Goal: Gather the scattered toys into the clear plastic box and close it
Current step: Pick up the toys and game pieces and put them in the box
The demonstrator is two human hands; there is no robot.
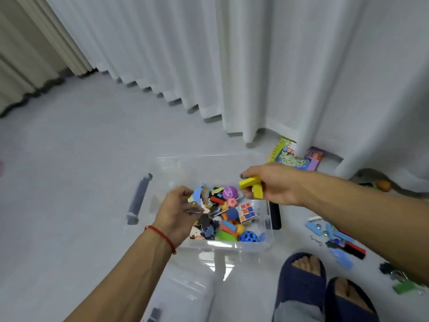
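Two hands hover over the open clear box (267,225) on the floor: the right hand (274,184) grips yellow blocks (253,185), the left hand (178,210) pinches puzzle pieces (197,195).

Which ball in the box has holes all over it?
The blue ball at the near right corner of the clear plastic box; the other balls look smooth.

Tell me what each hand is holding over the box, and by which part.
The right hand grips two yellow blocks by their near ends. The left hand pinches flat puzzle pieces by their lower edges, above the clear plastic box.
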